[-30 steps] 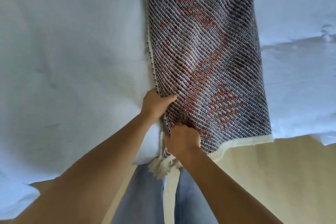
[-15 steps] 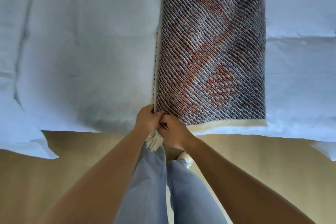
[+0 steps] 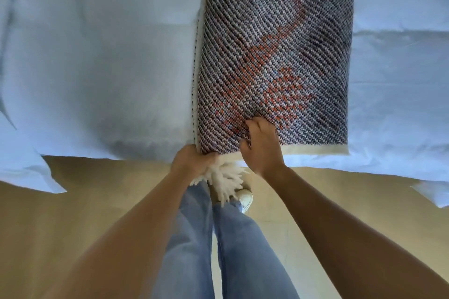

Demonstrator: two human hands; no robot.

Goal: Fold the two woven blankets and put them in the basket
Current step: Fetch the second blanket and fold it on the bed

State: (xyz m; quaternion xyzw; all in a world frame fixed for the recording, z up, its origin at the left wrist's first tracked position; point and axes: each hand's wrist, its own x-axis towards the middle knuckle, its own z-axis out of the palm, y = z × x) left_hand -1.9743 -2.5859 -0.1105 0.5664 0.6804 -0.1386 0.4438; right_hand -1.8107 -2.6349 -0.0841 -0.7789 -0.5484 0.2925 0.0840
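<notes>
Left hand [image 3: 192, 162] around blanket [image 3: 274, 56] fringe [image 3: 226, 177]

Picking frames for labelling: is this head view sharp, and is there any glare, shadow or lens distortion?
Head view: woven blanket weave crisp beside the left hand and right hand, softer toward the top; soft even light, no glare; white bedding greys near its front edge; wide-angle lens stretches the forearms.

— How do the arms lie?
— Both bare, stretched forward and drawing close together at the wrists.
— The left hand [image 3: 192, 161]?
— Fisted round the fringe [image 3: 226, 177], knuckles up.
— And the right hand [image 3: 261, 148]?
— Just beside it, a little farther out, back upward, fingers curled into the blanket [image 3: 279, 43].
</notes>
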